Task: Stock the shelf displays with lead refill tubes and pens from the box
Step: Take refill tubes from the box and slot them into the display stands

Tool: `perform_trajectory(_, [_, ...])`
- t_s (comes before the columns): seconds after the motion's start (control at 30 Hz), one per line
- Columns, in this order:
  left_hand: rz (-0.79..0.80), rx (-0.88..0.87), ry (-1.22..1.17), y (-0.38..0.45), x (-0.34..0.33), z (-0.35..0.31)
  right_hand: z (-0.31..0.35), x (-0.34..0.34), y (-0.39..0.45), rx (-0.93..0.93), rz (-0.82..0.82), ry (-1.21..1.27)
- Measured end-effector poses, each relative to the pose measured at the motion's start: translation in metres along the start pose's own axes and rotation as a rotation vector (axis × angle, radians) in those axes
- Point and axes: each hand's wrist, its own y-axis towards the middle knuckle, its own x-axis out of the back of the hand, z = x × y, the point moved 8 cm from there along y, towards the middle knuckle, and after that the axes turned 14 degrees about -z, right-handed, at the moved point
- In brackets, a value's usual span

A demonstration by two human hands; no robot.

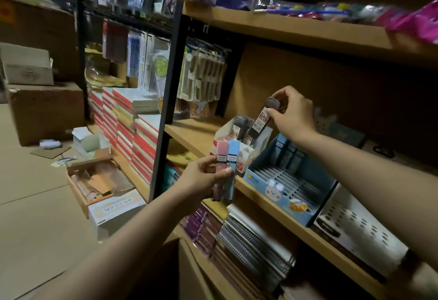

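My right hand [294, 112] pinches the top of a dark lead refill tube [262, 119], tilted above a small white display box [265, 137] on the wooden shelf [189, 131]. More dark tubes [239, 126] stand in that box. My left hand [201, 179] grips a pink tube [220, 164] and a blue tube [231, 167] side by side, upright, in front of the shelf edge. To the right sits a blue slotted display tray [263, 177] with a bunny picture, a few tubes at its back.
A white perforated tray [350, 224] sits right of the blue one. Spiral notebooks [251, 235] fill the shelf below. Red-edged book stacks [132, 131] and hanging packets [203, 74] lie left. Cardboard boxes [45, 110] and an open carton [94, 183] stand on the floor.
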Motion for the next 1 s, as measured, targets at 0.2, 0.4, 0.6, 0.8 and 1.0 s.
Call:
perform_trajectory(0.2, [-0.051,-0.003,-0.027,0.014,0.009,0.001,-0.013,-0.043,0.004,0.004,0.061,-0.080])
perform_trajectory(0.4, [-0.062,-0.001,-0.007,0.016,0.009,0.014,-0.016,-0.074,-0.004,0.111,0.203,-0.242])
perform_trajectory(0.6, [-0.043,0.007,0.032,0.014,0.003,0.022,-0.015,-0.084,-0.016,0.234,0.202,-0.419])
perform_trajectory(0.8, [-0.032,0.008,0.010,0.010,0.000,0.019,-0.011,-0.068,-0.015,0.130,0.148,-0.289])
perform_trajectory(1.0, [0.020,-0.012,-0.018,0.006,-0.009,0.010,0.012,-0.033,-0.072,0.032,0.431,0.079])
